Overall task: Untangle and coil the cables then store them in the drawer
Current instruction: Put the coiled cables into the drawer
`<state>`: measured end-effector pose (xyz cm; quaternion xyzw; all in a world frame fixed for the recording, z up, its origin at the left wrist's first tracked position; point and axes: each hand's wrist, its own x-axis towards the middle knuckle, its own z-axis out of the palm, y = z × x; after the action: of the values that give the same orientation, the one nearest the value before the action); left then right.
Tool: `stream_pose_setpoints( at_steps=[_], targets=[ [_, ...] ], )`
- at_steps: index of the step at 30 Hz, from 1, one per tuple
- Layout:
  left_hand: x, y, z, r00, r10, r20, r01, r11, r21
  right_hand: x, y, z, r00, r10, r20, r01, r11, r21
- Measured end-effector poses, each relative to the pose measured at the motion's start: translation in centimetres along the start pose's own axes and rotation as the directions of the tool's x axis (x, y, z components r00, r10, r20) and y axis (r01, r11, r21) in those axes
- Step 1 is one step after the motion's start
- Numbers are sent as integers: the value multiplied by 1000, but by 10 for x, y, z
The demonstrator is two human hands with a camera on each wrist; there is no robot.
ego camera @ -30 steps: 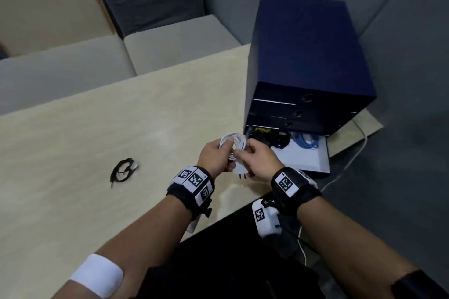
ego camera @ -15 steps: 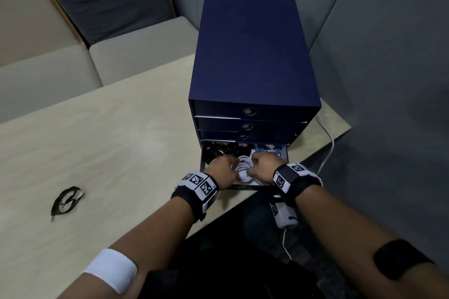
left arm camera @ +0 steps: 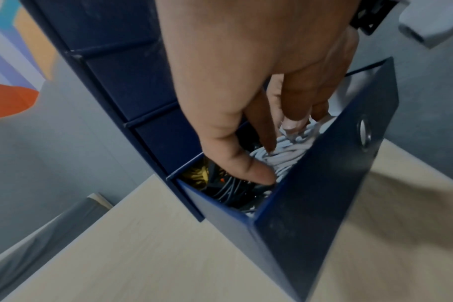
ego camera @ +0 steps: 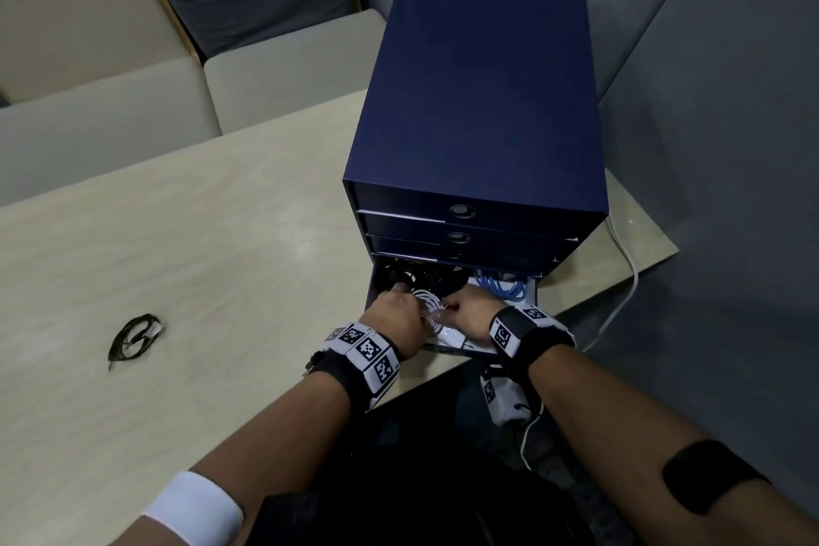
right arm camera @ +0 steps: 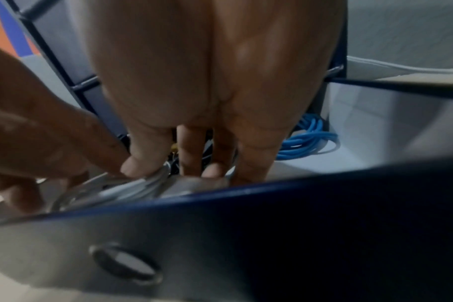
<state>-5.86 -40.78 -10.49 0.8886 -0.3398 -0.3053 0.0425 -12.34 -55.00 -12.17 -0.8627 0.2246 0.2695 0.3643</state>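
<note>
A white coiled cable (ego camera: 429, 302) lies in the open bottom drawer (ego camera: 461, 351) of a navy drawer cabinet (ego camera: 478, 102). My left hand (ego camera: 399, 313) grips its left side and my right hand (ego camera: 463, 308) pinches its right side, both reaching down into the drawer. In the left wrist view the fingers (left arm camera: 292, 120) press onto the white cable (left arm camera: 285, 155). The right wrist view shows the thumb (right arm camera: 142, 161) on the white cable (right arm camera: 132, 188). A blue coil (ego camera: 503, 286) sits at the drawer's right and black cables (ego camera: 421, 275) at its back left. Another black cable (ego camera: 133, 337) lies on the table.
The three upper drawers are closed. A white cord (ego camera: 627, 275) runs off the table's right edge beside the cabinet. Grey and beige seat cushions (ego camera: 111, 102) stand behind the table (ego camera: 199, 235). The drawer front (right arm camera: 272, 224) stands between my wrists and the cables.
Both hands have carried the white coil from above the table's edge forward and down into the open bottom drawer. My head has turned towards the cabinet.
</note>
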Motion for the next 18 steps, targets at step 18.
stream_pose_setpoints(
  at_steps=[18],
  targets=[
    [-7, -14, -17, 1000, -5, 11, 6, 994, -113, -8, 1, -1, 976, 40, -215, -4, 986, 164]
  ],
)
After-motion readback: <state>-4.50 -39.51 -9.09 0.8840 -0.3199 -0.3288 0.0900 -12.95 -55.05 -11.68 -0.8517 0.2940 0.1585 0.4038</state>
